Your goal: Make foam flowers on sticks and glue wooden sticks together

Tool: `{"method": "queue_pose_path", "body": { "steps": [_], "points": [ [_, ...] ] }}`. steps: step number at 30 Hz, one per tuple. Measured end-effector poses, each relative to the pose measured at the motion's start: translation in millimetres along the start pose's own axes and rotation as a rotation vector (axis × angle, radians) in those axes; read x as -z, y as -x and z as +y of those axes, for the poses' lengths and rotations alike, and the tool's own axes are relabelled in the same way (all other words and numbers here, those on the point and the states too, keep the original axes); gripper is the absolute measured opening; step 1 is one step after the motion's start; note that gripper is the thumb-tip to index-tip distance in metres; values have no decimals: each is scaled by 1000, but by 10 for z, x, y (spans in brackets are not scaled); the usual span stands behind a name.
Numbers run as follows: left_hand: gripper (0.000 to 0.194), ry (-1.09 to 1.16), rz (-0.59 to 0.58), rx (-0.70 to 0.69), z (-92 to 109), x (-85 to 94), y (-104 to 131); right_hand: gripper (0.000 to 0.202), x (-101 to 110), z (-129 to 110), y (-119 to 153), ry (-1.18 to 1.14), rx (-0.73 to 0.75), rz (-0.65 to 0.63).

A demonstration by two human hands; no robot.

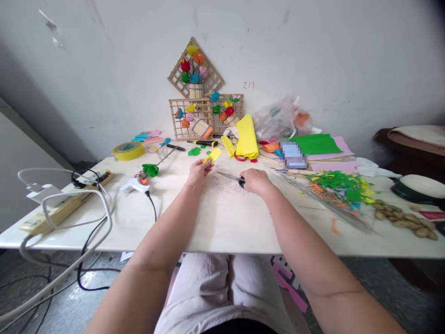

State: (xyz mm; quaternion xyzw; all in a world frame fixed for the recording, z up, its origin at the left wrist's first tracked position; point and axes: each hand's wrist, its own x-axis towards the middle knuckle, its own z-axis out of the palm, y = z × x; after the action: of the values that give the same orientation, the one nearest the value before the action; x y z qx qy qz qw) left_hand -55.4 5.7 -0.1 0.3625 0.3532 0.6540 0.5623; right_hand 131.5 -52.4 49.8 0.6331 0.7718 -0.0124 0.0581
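Between the fingers of my left hand (200, 171) is a small piece of yellow paper (216, 155), its free end pointing away from me. My right hand (256, 180) is closed around the dark handles of a pair of scissors (227, 176). The blades point left toward my left hand and are apart from the yellow paper. Small dark scraps lie on the table under the blades. Just beyond my hands stands a folded yellow sheet (247, 137), and green paper pieces (194, 151) lie to the left of it.
Bamboo lattices with paper flowers (190, 118) lean on the wall. To the left are yellow tape (128, 150), a glue gun (136, 186) and a corded power strip (66, 204). Paper scraps (342, 188), thin wires (330, 204), peanuts (405, 220) and a phone (294, 155) lie right.
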Motion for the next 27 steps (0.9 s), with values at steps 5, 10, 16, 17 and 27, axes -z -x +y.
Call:
{"method": "queue_pose_path", "body": {
  "steps": [5,10,16,17,27],
  "points": [
    [26,0,12,-13,-5,31,-7,40,-15,145,-37,-65,-32,17],
    [23,-55,10,41,32,16,34,31,-60,275,-74,-170,1,14],
    [19,-21,18,57,45,-3,39,31,-222,324,-210,-532,41,125],
    [19,-18,17,58,43,-2,37,33,-257,319,-238,-686,26,111],
    [17,46,10,-1,10,50,0,28,-206,304,-156,-1394,42,-56]
  ]
}}
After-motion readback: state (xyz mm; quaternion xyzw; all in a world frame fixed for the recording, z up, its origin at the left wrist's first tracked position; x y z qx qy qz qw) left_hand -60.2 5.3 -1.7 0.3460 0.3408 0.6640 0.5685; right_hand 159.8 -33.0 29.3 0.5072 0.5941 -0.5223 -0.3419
